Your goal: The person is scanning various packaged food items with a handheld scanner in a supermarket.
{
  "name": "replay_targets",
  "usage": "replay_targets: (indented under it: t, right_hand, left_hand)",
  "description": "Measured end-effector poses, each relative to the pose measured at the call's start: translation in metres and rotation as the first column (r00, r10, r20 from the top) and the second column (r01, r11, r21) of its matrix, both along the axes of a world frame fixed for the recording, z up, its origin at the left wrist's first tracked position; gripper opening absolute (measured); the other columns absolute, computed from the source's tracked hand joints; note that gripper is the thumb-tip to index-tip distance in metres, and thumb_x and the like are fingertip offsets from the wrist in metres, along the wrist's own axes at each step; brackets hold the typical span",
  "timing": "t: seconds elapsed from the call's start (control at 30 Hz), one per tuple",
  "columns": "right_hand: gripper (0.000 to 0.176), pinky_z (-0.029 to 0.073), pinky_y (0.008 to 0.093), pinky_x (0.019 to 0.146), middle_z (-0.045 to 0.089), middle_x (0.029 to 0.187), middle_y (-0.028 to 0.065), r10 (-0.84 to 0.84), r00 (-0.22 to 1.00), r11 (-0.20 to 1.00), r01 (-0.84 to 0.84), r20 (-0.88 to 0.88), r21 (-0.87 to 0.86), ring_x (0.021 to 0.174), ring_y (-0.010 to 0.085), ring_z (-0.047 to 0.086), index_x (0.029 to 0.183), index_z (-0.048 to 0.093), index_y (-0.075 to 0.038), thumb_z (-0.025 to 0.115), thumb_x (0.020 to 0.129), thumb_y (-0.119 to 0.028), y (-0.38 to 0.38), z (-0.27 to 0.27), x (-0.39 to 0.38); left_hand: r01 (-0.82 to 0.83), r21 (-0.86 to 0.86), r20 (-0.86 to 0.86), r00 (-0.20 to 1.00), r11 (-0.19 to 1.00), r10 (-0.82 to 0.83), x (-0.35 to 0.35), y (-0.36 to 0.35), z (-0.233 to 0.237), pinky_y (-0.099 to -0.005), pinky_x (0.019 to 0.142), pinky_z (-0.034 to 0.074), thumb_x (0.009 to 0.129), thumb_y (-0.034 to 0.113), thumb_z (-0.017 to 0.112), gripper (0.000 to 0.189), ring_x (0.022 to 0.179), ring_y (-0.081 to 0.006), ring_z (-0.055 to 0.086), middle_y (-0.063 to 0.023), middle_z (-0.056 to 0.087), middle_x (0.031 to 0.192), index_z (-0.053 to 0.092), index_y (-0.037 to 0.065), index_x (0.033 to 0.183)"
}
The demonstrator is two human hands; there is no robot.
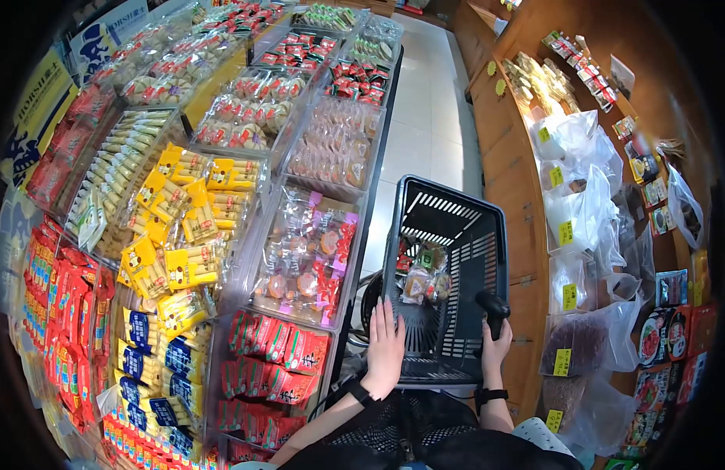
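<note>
A black plastic shopping basket (494, 227) with slotted walls stands in front of my body. Several small wrapped snack packets (425, 274) lie together at its far left end. My left hand (386, 348) is held flat by the basket's near left side, fingers straight and nothing in them. On the right, my right hand (497, 345) is closed around a black rounded handle (494, 304) that overlaps the basket's right rim. Each wrist wears a dark band.
Clear bins of packaged snacks fill the display on the left, including yellow bags (198, 211) and red packets (280, 345). Wooden shelving (499, 149) with plastic bags and yellow price tags (566, 233) lines the right. A tiled aisle (433, 94) runs ahead between them.
</note>
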State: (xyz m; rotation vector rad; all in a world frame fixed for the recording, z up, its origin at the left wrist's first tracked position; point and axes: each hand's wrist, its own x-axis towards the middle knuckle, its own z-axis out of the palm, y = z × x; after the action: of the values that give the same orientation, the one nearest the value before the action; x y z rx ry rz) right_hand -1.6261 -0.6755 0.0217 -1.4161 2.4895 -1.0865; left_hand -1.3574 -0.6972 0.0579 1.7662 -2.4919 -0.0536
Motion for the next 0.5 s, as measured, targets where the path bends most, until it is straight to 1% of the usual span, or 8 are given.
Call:
replay_targets:
  t: [0.07, 0.13, 0.2, 0.27, 0.33, 0.43, 0.47, 0.5]
  right_hand:
    - [0.05, 0.031, 0.0395, 0.096, 0.05, 0.116, 0.0184, 0.014, 0.995, 1.0, -0.015, 0.1, 0.015, 0.116, 0.0329, 0.038, 0.116, 0.049, -0.001, 0.066, 0.078, -0.027, -0.014, 0.008, 0.004]
    - [0.05, 0.032, 0.0392, 0.095, 0.052, 0.113, 0.0171, -0.013, 0.998, 1.0, 0.014, 0.064, -0.01, 0.115, 0.0334, 0.039, 0.116, 0.05, -0.002, 0.066, 0.078, -0.03, -0.028, 0.003, 0.001]
    - [0.052, 0.032, 0.04, 0.095, 0.052, 0.113, 0.0173, -0.016, 1.0, 1.0, 0.016, -0.009, -0.001, 0.114, 0.0341, 0.039, 0.116, 0.051, -0.003, 0.067, 0.076, -0.033, -0.048, 0.003, 0.002]
    - [0.054, 0.032, 0.0407, 0.095, 0.053, 0.113, 0.0181, 0.016, 0.999, 0.999, -0.015, 0.034, -0.047, 0.113, 0.0348, 0.039, 0.115, 0.051, -0.003, 0.067, 0.075, -0.035, -0.076, 0.0, 0.001]
    - [0.055, 0.033, 0.0405, 0.095, 0.053, 0.113, 0.0186, 0.036, 0.997, 0.999, -0.033, 0.065, -0.04, 0.112, 0.0361, 0.041, 0.116, 0.052, -0.005, 0.067, 0.074, -0.036, -0.1, 0.001, -0.006]
    - [0.059, 0.034, 0.0403, 0.095, 0.056, 0.108, 0.0198, 0.068, 0.998, 0.997, -0.068, -0.006, 0.033, 0.111, 0.0379, 0.043, 0.115, 0.052, -0.004, 0.067, 0.072, -0.041, -0.136, 0.005, -0.019]
    - [0.061, 0.034, 0.0403, 0.095, 0.057, 0.106, 0.0206, 0.083, 0.996, 0.994, -0.083, -0.007, 0.071, 0.111, 0.0384, 0.043, 0.115, 0.052, -0.003, 0.068, 0.071, -0.043, -0.145, 0.009, -0.023]
    - [0.061, 0.036, 0.0396, 0.092, 0.058, 0.104, 0.0216, 0.104, 0.994, 0.992, -0.105, 0.018, 0.077, 0.109, 0.0373, 0.046, 0.114, 0.052, -0.002, 0.067, 0.071, -0.043, -0.155, 0.011, -0.028]
  left_hand:
    - [0.003, -0.064, -0.086, 0.996, 0.998, -0.008, -0.001, -0.018, -0.008, -0.0451, 0.109, 0.012, 0.081, 0.016, 0.046, 0.041, 0.131, -0.039, 0.019, -0.0267, 0.023, 0.139, 0.048, 0.002, 0.12]
    - [0.024, -0.104, -0.114, 0.993, 0.994, -0.036, -0.002, -0.043, -0.013, -0.0441, 0.109, 0.014, 0.079, 0.013, 0.049, 0.04, 0.131, -0.0374, 0.019, -0.0257, 0.022, 0.14, 0.049, 0.001, 0.118]
    - [0.016, -0.171, -0.265, 0.962, 0.985, -0.062, -0.002, -0.075, -0.027, -0.0429, 0.109, 0.016, 0.076, 0.009, 0.052, 0.04, 0.131, -0.0369, 0.021, -0.0248, 0.021, 0.14, 0.05, 0.001, 0.115]
    - [0.035, -0.212, -0.281, 0.955, 0.977, -0.096, 0.0, -0.108, -0.025, -0.042, 0.107, 0.021, 0.073, 0.006, 0.054, 0.035, 0.128, -0.0362, 0.026, -0.0234, 0.023, 0.139, 0.053, 0.0, 0.107]
    - [0.03, -0.232, -0.376, 0.919, 0.972, -0.118, -0.006, -0.137, -0.034, -0.0395, 0.105, 0.026, 0.07, -0.003, 0.054, 0.038, 0.126, -0.0359, 0.029, -0.0226, 0.025, 0.138, 0.053, 0.002, 0.107]
    - [0.013, -0.143, -0.334, 0.941, 0.99, -0.06, -0.012, -0.16, -0.021, -0.037, 0.101, 0.032, 0.068, -0.007, 0.055, 0.04, 0.124, -0.0361, 0.033, -0.0226, 0.025, 0.138, 0.054, 0.002, 0.107]
    - [-0.012, -0.19, -0.37, 0.927, 0.982, -0.06, -0.016, -0.165, -0.024, -0.0385, 0.099, 0.034, 0.069, -0.007, 0.054, 0.038, 0.123, -0.0373, 0.033, -0.0229, 0.025, 0.138, 0.053, 0.001, 0.106]
    - [-0.026, -0.182, -0.362, 0.931, 0.983, -0.042, -0.02, -0.166, -0.028, -0.0391, 0.099, 0.034, 0.069, -0.007, 0.054, 0.038, 0.123, -0.0378, 0.033, -0.0231, 0.025, 0.138, 0.053, 0.001, 0.106]
